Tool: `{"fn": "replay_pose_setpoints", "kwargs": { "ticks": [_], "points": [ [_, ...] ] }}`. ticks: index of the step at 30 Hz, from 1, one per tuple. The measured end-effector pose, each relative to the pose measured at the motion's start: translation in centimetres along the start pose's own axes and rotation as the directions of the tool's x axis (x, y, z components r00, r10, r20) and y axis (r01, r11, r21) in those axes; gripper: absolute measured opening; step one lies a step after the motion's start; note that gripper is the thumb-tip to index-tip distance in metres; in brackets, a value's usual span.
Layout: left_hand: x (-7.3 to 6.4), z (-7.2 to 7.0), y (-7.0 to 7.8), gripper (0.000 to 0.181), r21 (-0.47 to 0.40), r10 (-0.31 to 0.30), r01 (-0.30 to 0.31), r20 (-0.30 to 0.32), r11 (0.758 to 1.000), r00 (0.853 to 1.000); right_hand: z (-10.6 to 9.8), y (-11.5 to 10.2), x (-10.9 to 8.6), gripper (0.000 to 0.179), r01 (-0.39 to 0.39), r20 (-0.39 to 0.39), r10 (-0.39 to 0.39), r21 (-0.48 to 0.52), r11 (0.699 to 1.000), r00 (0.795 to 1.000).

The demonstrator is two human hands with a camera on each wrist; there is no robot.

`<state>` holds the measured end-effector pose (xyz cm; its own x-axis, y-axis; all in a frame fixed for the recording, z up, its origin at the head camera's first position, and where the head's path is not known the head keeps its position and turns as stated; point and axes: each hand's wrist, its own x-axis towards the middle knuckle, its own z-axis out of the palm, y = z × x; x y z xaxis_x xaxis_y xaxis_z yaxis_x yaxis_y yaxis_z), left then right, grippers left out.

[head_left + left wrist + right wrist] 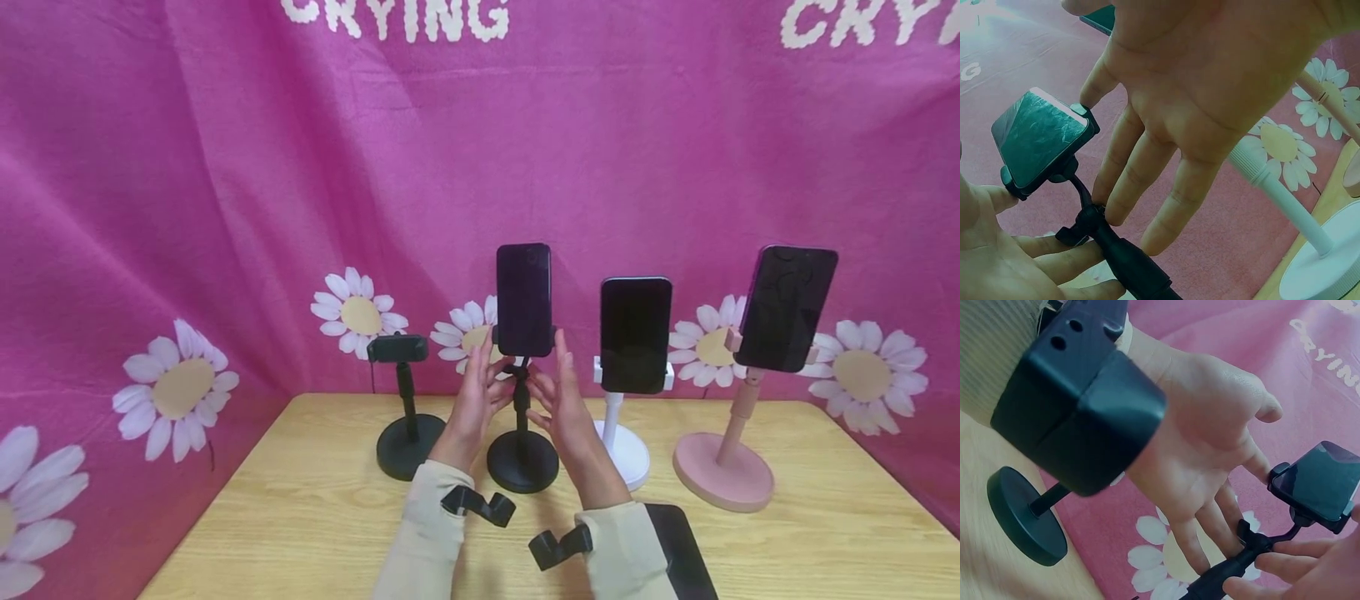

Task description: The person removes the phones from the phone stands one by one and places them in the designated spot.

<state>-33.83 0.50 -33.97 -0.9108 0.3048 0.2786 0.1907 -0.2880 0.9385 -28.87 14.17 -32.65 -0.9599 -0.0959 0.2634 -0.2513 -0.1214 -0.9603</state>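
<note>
A magenta cloth point(450, 150) hangs behind a wooden table point(285, 500). On it, right to left, are a pink stand point(723, 475), a white stand point(628, 457), the black stand point(522, 471) and a short stand point(411, 448). The left hand point(472, 404) and right hand point(567, 408) flank the black stand, neither grasping it: fingers extended, tips touching or just beside its neck. A dark slab point(678, 550) lies by the right sleeve, partly hidden. The middle phone point(523, 300) is upright atop the black stand, above the fingers, its clamp point(1279, 470) gripping both edges; an index fingertip meets each end. Smallest is the joint point(1090, 217) below, among the other fingertips.
</note>
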Motion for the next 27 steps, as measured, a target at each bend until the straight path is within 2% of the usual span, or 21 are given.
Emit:
{"fn": "replay_pose_setpoints", "kwargs": {
  "ticks": [7, 13, 20, 27],
  "points": [
    [0.0, -0.1, 0.2, 0.058, 0.033, -0.013, 0.014, -0.010, 0.999, 1.000, 0.2, -0.2, 0.0, 0.056, -0.016, -0.011, 0.015, -0.030, 0.999, 1.000],
    [-0.2, -0.4, 0.6, 0.056, 0.145, -0.022, 0.028, -0.039, 0.989, 0.999, 0.3, -0.2, -0.1, 0.058, -0.014, -0.013, 0.014, -0.047, 0.999, 1.000],
    [-0.6, -0.7, 1.0, 0.053, 0.313, 0.042, -0.022, -0.058, 0.950, 0.997, 0.6, -0.6, -0.7, 0.060, 0.026, 0.004, -0.025, -0.117, 0.993, 1.000],
    [-0.9, -0.9, 1.6, 0.052, 0.416, 0.070, -0.016, -0.114, 0.909, 0.991, 0.9, -1.0, -0.9, 0.062, 0.041, 0.002, -0.041, -0.179, 0.983, 0.999]
  ]
}}
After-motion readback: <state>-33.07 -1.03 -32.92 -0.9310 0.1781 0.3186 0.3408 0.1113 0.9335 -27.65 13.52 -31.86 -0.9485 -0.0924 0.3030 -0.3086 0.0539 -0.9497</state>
